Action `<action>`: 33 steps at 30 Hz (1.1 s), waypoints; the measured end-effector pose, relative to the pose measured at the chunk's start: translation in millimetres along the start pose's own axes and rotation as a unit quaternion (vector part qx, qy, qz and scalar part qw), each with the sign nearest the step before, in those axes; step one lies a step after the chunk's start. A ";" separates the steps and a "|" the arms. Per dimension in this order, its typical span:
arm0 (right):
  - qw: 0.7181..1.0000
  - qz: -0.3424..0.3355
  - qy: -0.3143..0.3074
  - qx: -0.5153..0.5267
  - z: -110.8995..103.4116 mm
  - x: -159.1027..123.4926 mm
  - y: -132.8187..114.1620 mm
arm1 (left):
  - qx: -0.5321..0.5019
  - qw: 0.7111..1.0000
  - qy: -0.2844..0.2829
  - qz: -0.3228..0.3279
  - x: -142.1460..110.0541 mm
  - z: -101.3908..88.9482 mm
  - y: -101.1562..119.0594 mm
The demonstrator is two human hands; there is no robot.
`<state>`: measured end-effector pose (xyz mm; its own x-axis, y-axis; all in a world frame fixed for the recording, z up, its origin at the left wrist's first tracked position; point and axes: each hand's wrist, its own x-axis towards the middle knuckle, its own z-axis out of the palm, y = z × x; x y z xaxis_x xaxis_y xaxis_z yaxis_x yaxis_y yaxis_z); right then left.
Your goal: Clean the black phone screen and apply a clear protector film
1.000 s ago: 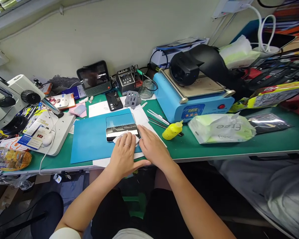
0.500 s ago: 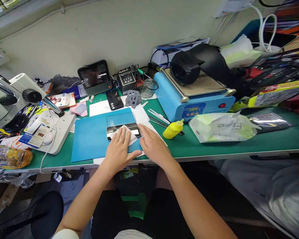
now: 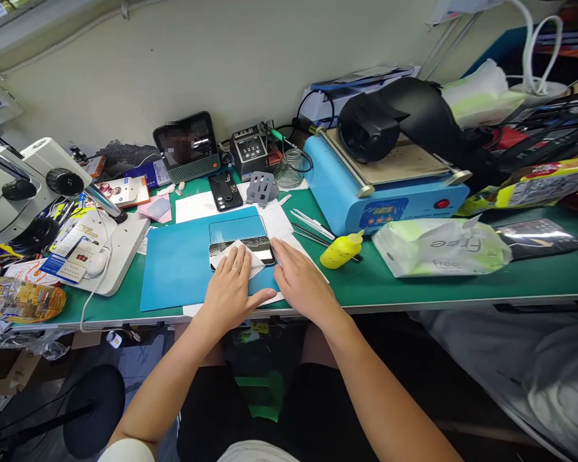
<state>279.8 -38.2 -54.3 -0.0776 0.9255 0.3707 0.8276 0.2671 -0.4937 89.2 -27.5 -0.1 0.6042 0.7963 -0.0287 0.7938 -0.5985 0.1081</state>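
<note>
A smartphone (image 3: pixel 264 251) with a shiny, reflective face lies on the blue mat (image 3: pixel 173 269). Directly behind it is a clear, dark-edged pane (image 3: pixel 238 228); whether the two touch I cannot tell. My left hand (image 3: pixel 231 282) presses a white wipe (image 3: pixel 256 264) against the phone's face, its fingers flat and its thumb stretched to the side. Along the phone's right end rests my right hand (image 3: pixel 303 279), fingers extended and holding nothing visible. The left fingers and the wipe cover part of the phone.
Right of the mat are a yellow squeeze bottle (image 3: pixel 341 250), tweezers (image 3: pixel 311 234), a blue heating machine (image 3: pixel 390 205) and a wipes pack (image 3: pixel 443 247). A black phone case (image 3: pixel 225 191) and a grey stand (image 3: pixel 261 188) lie behind. At left stands a microscope (image 3: pixel 52 167).
The view has shifted slightly, moving most things a little to the right in the picture. Both hands keep nearly the same place on the phone and wipe.
</note>
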 end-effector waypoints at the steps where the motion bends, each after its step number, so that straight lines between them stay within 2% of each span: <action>1: 1.000 -0.001 0.001 0.001 0.1 0.0 0.3 | 0.001 1.000 -0.003 0.005 2.5 -0.4 -0.1; 10: 1.000 -0.016 0.002 0.007 2.2 -0.7 3.2 | 0.004 0.999 0.009 0.046 23.4 0.4 -4.0; 17: 1.000 0.008 -0.014 0.000 -1.9 0.5 -0.2 | 0.017 0.999 0.004 0.035 13.2 1.6 -2.8; 20: 1.000 0.006 -0.010 0.000 -1.9 0.1 -1.2 | 0.024 1.000 0.011 0.017 2.3 1.8 -4.8; 24: 1.000 0.005 -0.002 0.003 -0.7 -0.7 -1.7 | 0.039 0.997 0.051 -0.043 -9.4 8.7 -5.9; 28: 1.000 0.004 -0.004 -0.002 -0.9 -1.0 -1.3 | 0.047 0.993 0.077 -0.083 -5.2 16.2 -5.5; 33: 1.000 0.012 -0.002 -0.001 -1.2 -0.8 -1.7 | 0.044 0.992 0.086 -0.084 3.2 17.8 -11.6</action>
<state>279.1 -39.7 -52.8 -0.0603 0.9328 0.3552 0.8307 0.2442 -0.5003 83.2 -19.6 -19.1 0.4475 0.8844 0.1328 0.8902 -0.4547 0.0280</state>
